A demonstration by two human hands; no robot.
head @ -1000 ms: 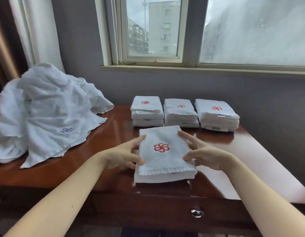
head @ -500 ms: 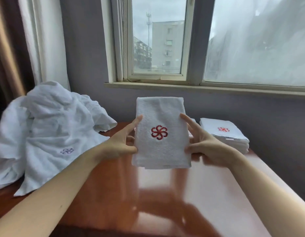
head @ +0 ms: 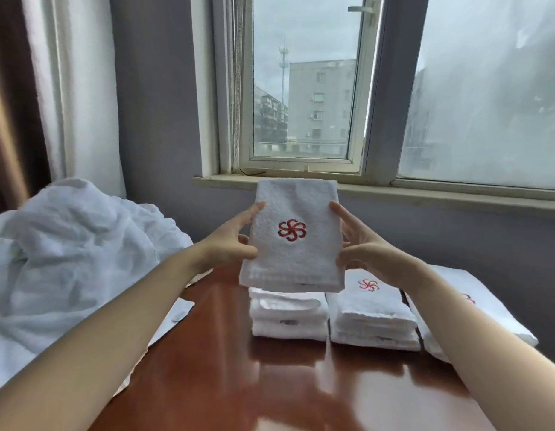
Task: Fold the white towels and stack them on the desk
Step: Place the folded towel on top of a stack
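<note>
Folded towel (head: 293,234), flat near the front edge of the desk (head: 223,368) one second ago, is now raised and tilted, gripped at its sides by the left hand (head: 229,241) and right hand (head: 363,250). Both arms have reached forward, bringing it over the leftmost stack (head: 288,315); contact there cannot be determined.

left hand (head: 228,244) pinches folded towel (head: 293,262) edge | right hand (head: 367,253) pinches opposite edge | both arms outstretched, raised
</note>
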